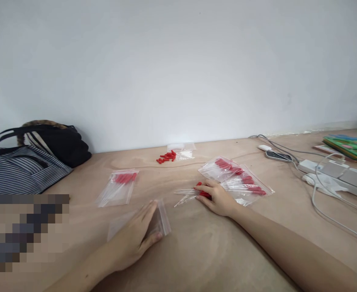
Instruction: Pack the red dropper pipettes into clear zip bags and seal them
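Note:
My left hand (135, 233) lies with its fingers stretched on a clear zip bag (165, 219), thumb apart near the bag's seal. Farther right, my right hand (219, 198) has its fingers curled over red-ended clear droppers (203, 194), whose thin tips point left. Behind and right of that hand lie several zip bags (223, 168) with red-ended droppers inside. Another filled bag (120, 188) rests beyond my left hand. Loose red bulbs (166, 156) form a small pile at the back, beside clear thin tubes (186, 154) on a plastic bag.
A striped bag (26, 166) and a black bag (59, 142) stand at the left back. To the right are a phone (278, 156), white cables (315, 198), a power strip (336, 170), tissue (326, 183) and green sheets (348, 146). A white wall (178, 73) rises behind.

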{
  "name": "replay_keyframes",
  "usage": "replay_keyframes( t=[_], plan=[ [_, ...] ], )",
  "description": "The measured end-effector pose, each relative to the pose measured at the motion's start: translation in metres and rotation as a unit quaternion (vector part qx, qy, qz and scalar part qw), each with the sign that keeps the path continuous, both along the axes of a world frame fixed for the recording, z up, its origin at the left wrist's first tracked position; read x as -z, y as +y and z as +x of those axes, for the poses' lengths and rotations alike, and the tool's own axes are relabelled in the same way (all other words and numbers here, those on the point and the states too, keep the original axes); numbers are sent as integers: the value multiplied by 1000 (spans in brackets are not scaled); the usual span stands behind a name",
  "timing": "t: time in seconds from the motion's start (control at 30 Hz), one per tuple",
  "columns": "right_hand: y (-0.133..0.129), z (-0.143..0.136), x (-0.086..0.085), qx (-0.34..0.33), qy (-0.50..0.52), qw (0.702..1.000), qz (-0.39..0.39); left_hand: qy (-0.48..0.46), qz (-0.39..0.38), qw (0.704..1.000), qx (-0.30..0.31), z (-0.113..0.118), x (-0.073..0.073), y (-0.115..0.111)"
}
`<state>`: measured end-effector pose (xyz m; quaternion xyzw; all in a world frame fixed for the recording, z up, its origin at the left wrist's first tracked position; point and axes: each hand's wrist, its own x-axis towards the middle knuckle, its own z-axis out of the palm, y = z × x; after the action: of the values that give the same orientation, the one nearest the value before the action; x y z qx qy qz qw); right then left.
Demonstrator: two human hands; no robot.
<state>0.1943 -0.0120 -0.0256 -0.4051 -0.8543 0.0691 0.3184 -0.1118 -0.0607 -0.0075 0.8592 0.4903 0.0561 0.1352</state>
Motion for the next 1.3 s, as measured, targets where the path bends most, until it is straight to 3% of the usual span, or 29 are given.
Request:
replay_keyframes(
  t=[0.17, 0.27, 0.47, 0.67, 0.8, 1.1, 1.3],
  plan=[
    [-4, 4, 1, 10, 7, 1000, 13, -10, -64, 997, 43, 30, -25, 13],
    [-7, 4, 1, 14, 14, 1000, 18, -10, -80, 994, 72, 43, -33, 22],
    [-8, 3, 1, 11, 32, 999, 30, -2, -47, 997, 55, 53, -28, 23],
    [-4, 2, 5, -19, 70, 996, 52, -30, -8, 997, 71, 34, -15, 9],
    [-3, 2, 7, -26, 78, 994, 72, -88, 1, 995, 54, 27, -15, -9],
    [-6, 1, 3, 27, 129, 988, 78, -98, -50, 994, 15, 55, -24, -11],
    [-23, 12, -1, 3, 186, 982, -14, -98, -67, 992, -48, 66, -25, -15]
  ],
)
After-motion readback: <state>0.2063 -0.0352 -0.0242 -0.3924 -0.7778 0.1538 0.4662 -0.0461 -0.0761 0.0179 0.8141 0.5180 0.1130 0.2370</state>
